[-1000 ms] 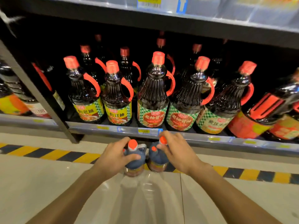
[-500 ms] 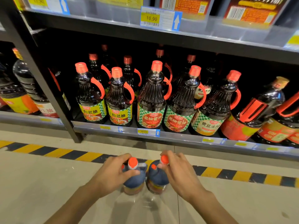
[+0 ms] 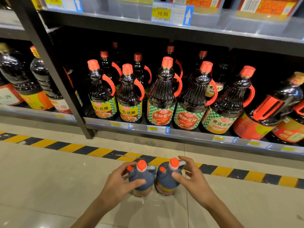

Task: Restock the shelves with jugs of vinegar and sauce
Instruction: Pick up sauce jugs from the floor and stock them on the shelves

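Two dark jugs with orange caps stand side by side on the tiled floor in front of the bottom shelf. My left hand [image 3: 120, 182] grips the left jug [image 3: 141, 179], thumb across its front and fingers behind its neck. My right hand [image 3: 191, 177] grips the right jug [image 3: 166, 180], thumb on its shoulder and fingers curled behind its handle. The bottom shelf [image 3: 181, 133] holds several dark sauce jugs with red caps and red handles, in rows going back.
A black upright post [image 3: 54, 74] splits the shelf from a bay of bottles on the left. A yellow and black striped line [image 3: 92, 151] runs along the floor before the shelf. Above is another shelf with a 10.90 price tag [image 3: 162, 14].
The view has tilted up and the shelf sits higher in frame. My right hand has slid from the jug's cap down to its shoulder and handle. Both jugs stay on the floor.
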